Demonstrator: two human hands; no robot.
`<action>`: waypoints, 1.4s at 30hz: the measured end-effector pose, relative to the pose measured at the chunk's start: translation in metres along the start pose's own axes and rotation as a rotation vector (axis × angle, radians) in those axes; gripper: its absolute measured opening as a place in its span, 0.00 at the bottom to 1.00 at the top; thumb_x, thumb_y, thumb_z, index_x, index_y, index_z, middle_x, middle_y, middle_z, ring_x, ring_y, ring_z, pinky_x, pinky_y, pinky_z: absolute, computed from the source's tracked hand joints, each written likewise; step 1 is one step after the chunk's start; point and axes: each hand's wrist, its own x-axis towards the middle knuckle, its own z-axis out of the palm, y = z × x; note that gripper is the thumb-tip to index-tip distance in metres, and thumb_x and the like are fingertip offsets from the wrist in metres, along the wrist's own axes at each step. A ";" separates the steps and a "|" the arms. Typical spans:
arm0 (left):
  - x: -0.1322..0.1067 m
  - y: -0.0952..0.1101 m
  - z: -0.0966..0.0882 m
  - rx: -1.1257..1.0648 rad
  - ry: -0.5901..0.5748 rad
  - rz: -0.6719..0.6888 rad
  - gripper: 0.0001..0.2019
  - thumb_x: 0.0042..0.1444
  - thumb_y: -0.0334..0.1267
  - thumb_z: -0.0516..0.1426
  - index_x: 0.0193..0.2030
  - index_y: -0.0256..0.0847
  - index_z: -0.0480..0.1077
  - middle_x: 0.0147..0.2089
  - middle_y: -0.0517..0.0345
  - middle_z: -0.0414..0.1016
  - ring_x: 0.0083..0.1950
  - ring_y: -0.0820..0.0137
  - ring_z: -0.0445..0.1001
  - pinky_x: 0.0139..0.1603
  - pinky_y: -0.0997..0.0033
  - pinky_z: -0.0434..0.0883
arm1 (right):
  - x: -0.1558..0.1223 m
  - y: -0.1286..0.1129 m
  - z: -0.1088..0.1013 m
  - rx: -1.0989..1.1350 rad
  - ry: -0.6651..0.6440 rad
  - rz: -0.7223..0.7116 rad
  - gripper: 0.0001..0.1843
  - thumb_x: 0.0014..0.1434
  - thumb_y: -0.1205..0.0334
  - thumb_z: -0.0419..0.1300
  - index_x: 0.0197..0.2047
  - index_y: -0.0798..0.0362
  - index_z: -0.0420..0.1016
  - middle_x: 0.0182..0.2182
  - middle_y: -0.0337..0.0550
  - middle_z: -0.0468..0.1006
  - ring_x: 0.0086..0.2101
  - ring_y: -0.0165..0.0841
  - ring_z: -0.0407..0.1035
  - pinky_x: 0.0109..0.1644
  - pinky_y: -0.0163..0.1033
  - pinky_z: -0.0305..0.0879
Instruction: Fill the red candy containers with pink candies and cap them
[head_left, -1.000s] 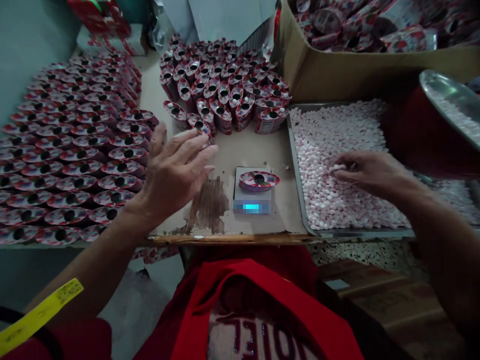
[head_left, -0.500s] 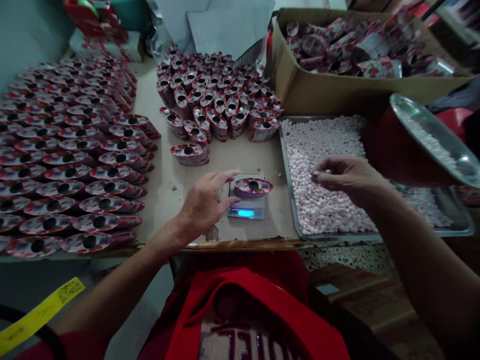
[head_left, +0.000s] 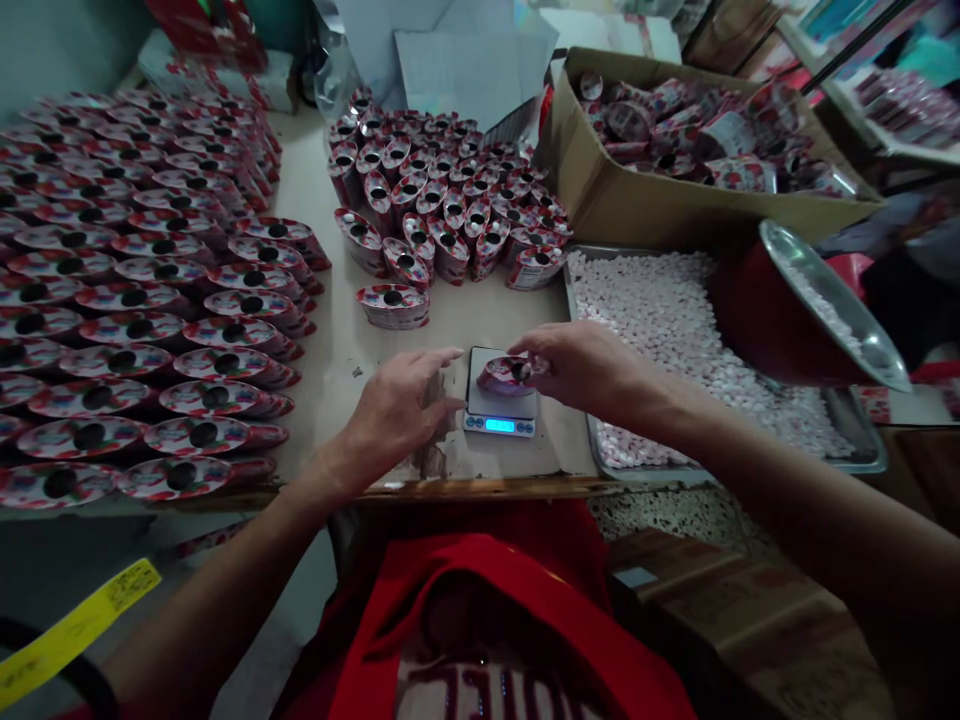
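Note:
A small digital scale (head_left: pixel 501 410) with a lit blue display lies near the table's front edge. One oval printed pouch (head_left: pixel 495 376) with a round hole in its top stands upright on the scale. Above that hole, my right hand (head_left: pixel 559 362) is closed in a pinch, with pale candies partly visible at the fingertips; it covers the pouch's right end. My left hand (head_left: pixel 401 405) is open just left of the scale, thumb and fingers apart, holding nothing. Small white candies (head_left: pixel 645 300) fill a metal tray (head_left: pixel 592 440) on the right.
Rows of similar pouches (head_left: pixel 142 325) cover the left side; another cluster (head_left: pixel 450 190) stands behind the scale. One pouch (head_left: pixel 394 305) is apart, nearer me. A cardboard box (head_left: pixel 622 190) of pouches stands behind the tray. A red bowl (head_left: pixel 780 310) leans tilted over the tray.
My right hand has moved left from the candy tray to the pouch on the scale. My left hand stays beside the scale, still open. The view has shifted slightly.

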 end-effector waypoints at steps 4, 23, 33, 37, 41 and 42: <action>0.004 0.002 0.000 -0.017 0.005 0.013 0.27 0.60 0.38 0.69 0.66 0.40 0.75 0.62 0.46 0.81 0.63 0.54 0.79 0.68 0.51 0.75 | -0.001 0.010 0.002 0.444 0.012 0.105 0.13 0.56 0.66 0.66 0.44 0.53 0.88 0.29 0.41 0.82 0.29 0.32 0.72 0.34 0.36 0.62; 0.034 0.045 0.001 0.185 0.075 0.096 0.30 0.53 0.34 0.74 0.63 0.45 0.75 0.61 0.52 0.81 0.62 0.56 0.78 0.68 0.52 0.73 | -0.075 0.102 0.004 1.629 0.340 0.755 0.14 0.55 0.72 0.64 0.43 0.46 0.76 0.41 0.43 0.77 0.30 0.30 0.65 0.30 0.35 0.70; 0.035 0.040 0.017 0.268 -0.015 0.045 0.32 0.53 0.31 0.73 0.65 0.43 0.74 0.61 0.48 0.81 0.63 0.52 0.77 0.69 0.49 0.71 | -0.027 0.042 0.013 1.710 0.152 0.477 0.11 0.57 0.72 0.68 0.43 0.53 0.80 0.42 0.45 0.84 0.29 0.23 0.70 0.31 0.25 0.72; 0.042 0.050 0.039 0.159 -0.042 0.056 0.28 0.57 0.37 0.73 0.63 0.40 0.75 0.59 0.47 0.81 0.60 0.55 0.79 0.64 0.56 0.74 | -0.011 0.032 0.007 1.791 0.134 0.440 0.10 0.56 0.73 0.67 0.43 0.55 0.81 0.36 0.43 0.83 0.28 0.24 0.69 0.30 0.25 0.70; 0.044 0.060 0.037 0.163 -0.128 0.102 0.13 0.69 0.45 0.64 0.56 0.45 0.78 0.51 0.52 0.82 0.52 0.61 0.81 0.53 0.63 0.77 | 0.015 0.034 -0.004 1.813 0.104 0.426 0.12 0.47 0.70 0.63 0.37 0.55 0.80 0.27 0.39 0.76 0.24 0.25 0.65 0.23 0.28 0.59; 0.043 0.057 0.024 0.171 -0.100 0.087 0.12 0.69 0.45 0.63 0.55 0.45 0.78 0.51 0.53 0.82 0.51 0.61 0.81 0.53 0.63 0.76 | 0.024 0.033 -0.004 1.745 0.094 0.387 0.12 0.46 0.67 0.64 0.37 0.56 0.81 0.26 0.38 0.74 0.23 0.25 0.63 0.22 0.29 0.55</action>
